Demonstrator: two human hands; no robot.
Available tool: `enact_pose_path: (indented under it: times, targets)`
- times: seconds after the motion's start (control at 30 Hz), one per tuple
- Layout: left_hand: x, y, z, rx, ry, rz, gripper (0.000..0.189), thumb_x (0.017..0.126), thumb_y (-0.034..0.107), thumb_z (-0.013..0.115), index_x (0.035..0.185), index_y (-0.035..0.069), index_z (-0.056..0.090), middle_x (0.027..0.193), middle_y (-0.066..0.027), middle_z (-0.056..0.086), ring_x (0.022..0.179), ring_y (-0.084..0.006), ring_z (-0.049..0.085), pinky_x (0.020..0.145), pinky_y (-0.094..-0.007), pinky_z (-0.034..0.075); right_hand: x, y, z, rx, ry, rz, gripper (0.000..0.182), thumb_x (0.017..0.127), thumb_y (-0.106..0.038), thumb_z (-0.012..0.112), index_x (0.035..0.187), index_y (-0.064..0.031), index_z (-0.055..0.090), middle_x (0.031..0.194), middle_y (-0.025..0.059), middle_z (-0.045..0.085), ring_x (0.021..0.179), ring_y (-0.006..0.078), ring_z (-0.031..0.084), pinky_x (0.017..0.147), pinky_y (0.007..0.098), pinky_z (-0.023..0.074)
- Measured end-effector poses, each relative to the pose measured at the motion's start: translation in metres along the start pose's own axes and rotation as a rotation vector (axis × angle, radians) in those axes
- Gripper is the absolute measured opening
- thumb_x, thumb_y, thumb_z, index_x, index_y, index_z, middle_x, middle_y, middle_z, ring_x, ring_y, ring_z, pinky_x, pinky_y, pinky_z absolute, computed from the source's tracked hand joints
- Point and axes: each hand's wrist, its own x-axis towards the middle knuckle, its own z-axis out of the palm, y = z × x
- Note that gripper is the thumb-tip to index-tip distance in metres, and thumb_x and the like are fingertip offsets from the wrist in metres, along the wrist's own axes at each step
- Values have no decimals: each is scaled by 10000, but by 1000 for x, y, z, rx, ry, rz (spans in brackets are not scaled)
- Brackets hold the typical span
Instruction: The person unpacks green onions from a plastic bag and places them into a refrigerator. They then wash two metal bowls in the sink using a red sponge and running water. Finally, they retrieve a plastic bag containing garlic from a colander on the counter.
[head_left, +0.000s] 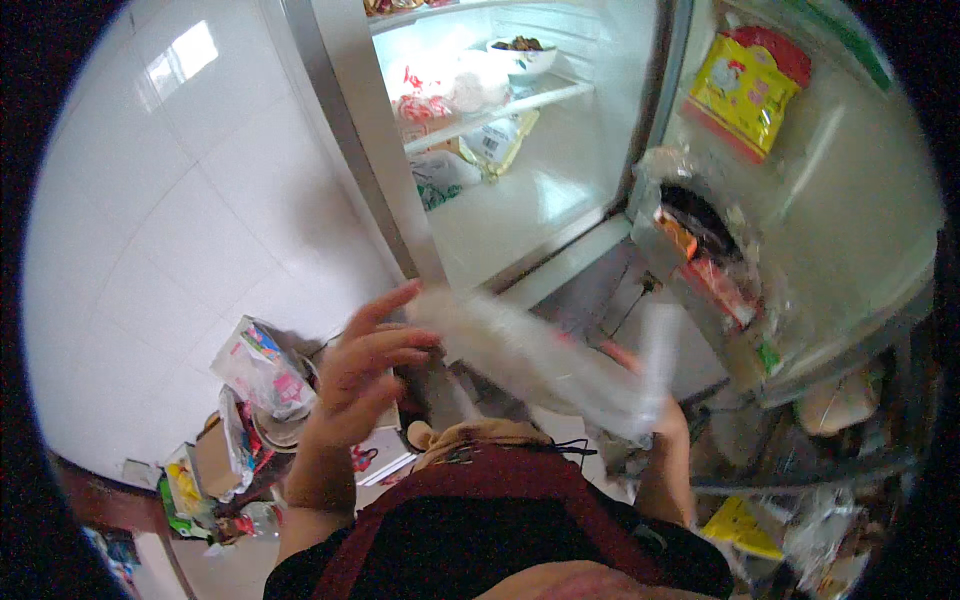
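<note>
A long, whitish translucent plastic bag (540, 360) stretches across in front of me, blurred by motion. My right hand (664, 412) grips its right end, with part of the hand hidden behind the plastic. Fingers spread, my left hand (367, 375) is beside the bag's left end; whether a fingertip touches it cannot be told. What the bag contains is too blurred to make out. Beyond it stands a lit, open refrigerator (517, 217). On its shelf (517, 112) are white bags with red print (424, 97) and a bowl of dark food (525, 56).
The open refrigerator door (832, 225) on the right holds a yellow packet (742, 90) and clear bags of items (705, 232). A tiled wall (180, 202) borders the left. Boxes and bags (266, 367) lie beside my left arm. A yellow packet (742, 529) lies at lower right.
</note>
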Motion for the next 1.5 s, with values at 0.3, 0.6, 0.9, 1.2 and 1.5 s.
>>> enact_pose_path:
  times: [0.3, 0.6, 0.9, 1.2, 1.5]
  targets:
    - [-36, -26, -6, 12, 546, -201, 317, 832, 134, 485, 1128, 25, 513, 1258, -181, 410, 1006, -210, 537, 763, -300, 465, 192, -173, -74, -286, 641, -606, 436, 780, -207, 602, 1162, -15, 514, 1143, 108, 543, 1041, 201, 493, 907, 314, 348]
    - [-77, -31, 30, -41, 793, -291, 286, 844, 153, 502, 1105, 40, 530, 1274, -153, 402, 896, -143, 557, 740, -276, 465, 467, -315, -142, -364, 162, -209, 298, 849, -275, 484, 903, 2, 579, 781, 79, 580, 735, 208, 565, 615, 313, 464]
    - [-117, -31, 34, -121, 1035, -454, 255, 833, 104, 508, 1075, 31, 534, 1205, -130, 477, 875, -138, 562, 699, -253, 480, 453, -292, -38, -1229, 608, -396, 420, 869, -321, 331, 1103, -27, 516, 999, 216, 583, 1021, 348, 521, 824, 414, 439]
    - [-126, -40, 19, -235, 1010, -576, 246, 835, 59, 470, 1070, 32, 538, 1164, -108, 508, 872, -147, 561, 713, -260, 471, 413, -291, -30, -1369, 724, -893, 343, 765, -261, 574, 1032, -47, 568, 1088, 216, 516, 978, 285, 513, 854, 426, 403]
    - [-153, -58, -5, -158, 1103, -629, 247, 844, 108, 491, 1060, -8, 523, 877, -83, 571, 780, -137, 558, 635, -237, 478, 60, -159, -105, -1023, 1580, -1984, 352, 757, -228, 650, 959, -21, 449, 1007, 129, 456, 894, 207, 469, 784, 338, 408]
